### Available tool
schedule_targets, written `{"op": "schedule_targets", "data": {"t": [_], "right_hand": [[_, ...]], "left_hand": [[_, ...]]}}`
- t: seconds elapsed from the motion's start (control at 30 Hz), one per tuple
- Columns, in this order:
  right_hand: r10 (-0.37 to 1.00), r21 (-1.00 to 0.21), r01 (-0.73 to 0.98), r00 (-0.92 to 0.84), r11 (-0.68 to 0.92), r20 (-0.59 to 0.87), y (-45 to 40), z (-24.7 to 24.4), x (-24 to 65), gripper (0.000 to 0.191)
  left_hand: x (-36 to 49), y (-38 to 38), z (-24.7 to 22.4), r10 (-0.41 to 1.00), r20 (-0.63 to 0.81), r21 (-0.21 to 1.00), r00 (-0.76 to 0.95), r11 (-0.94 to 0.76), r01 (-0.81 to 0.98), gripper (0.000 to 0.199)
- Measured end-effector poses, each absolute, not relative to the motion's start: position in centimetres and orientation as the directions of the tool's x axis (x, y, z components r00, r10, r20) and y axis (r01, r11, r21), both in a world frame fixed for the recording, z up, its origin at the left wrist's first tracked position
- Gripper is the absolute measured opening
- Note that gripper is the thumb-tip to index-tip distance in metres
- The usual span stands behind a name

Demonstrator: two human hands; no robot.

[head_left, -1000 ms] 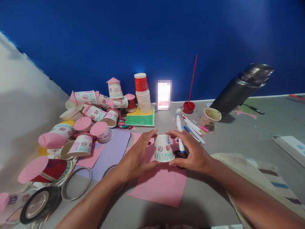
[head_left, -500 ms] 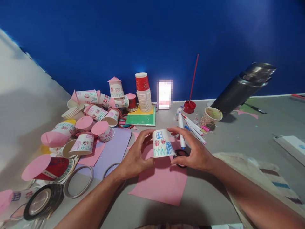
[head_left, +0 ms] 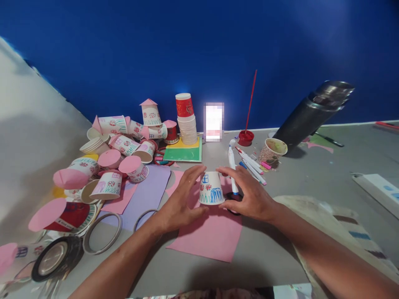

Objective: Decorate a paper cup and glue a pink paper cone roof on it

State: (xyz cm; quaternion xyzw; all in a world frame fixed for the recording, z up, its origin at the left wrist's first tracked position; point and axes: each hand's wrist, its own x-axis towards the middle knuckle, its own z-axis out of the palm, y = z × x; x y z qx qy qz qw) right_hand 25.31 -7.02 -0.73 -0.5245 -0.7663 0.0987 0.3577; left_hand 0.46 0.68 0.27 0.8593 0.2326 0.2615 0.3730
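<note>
An upside-down white paper cup (head_left: 211,189) is between my two hands, over a pink paper sheet (head_left: 207,238). It bears a blue window, red flowers, green grass and a blue arched door. My left hand (head_left: 182,201) curves round the cup's left side, fingertips at the top edge and thumb by the lower rim. On the other side, my right hand (head_left: 251,193) holds it with fingers at the top and thumb at the rim. Black-handled scissors (head_left: 233,198) lie partly hidden behind my right hand, beside an upright-leaning white marker (head_left: 232,170).
Decorated cups with pink paper tops (head_left: 107,185) are piled at left, near tape rolls (head_left: 102,234). Stacked cups (head_left: 187,124) stand on a green-yellow packet (head_left: 183,154). Markers (head_left: 251,162), a stained cup (head_left: 272,150), a black thermos (head_left: 307,120) and cloth (head_left: 324,232) are at right.
The cup has turned in my hands, so its blue door has come round from the right edge toward the middle front. My head view has shifted slightly.
</note>
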Motion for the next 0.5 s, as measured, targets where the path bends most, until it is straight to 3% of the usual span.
{"op": "schedule_targets", "data": {"t": [0.1, 0.2, 0.37, 0.5], "right_hand": [[0.867, -0.505, 0.733, -0.236, 0.456, 0.439, -7.2, -0.7, 25.3, 0.088], [0.874, -0.566, 0.693, -0.207, 0.448, 0.439, -7.1, -0.3, 25.7, 0.092], [0.9, -0.675, 0.646, -0.044, 0.356, 0.433, -6.6, -0.2, 26.2, 0.064], [0.907, -0.657, 0.687, -0.005, 0.31, 0.422, -6.1, -0.6, 26.4, 0.044]], "left_hand": [[0.6, 0.8, 0.0, 0.603, 0.278, 0.734, 0.747, -0.635, 0.24, 0.096], [0.6, 1.1, -0.5, 0.6, 0.34, 0.68, 0.724, -0.689, 0.251, 0.094], [0.4, 1.9, -0.9, 0.549, 0.44, 0.522, 0.711, -0.8, 0.295, 0.085], [-0.1, 2.9, -0.5, 0.586, 0.465, 0.413, 0.664, -0.807, 0.422, 0.08]]}}
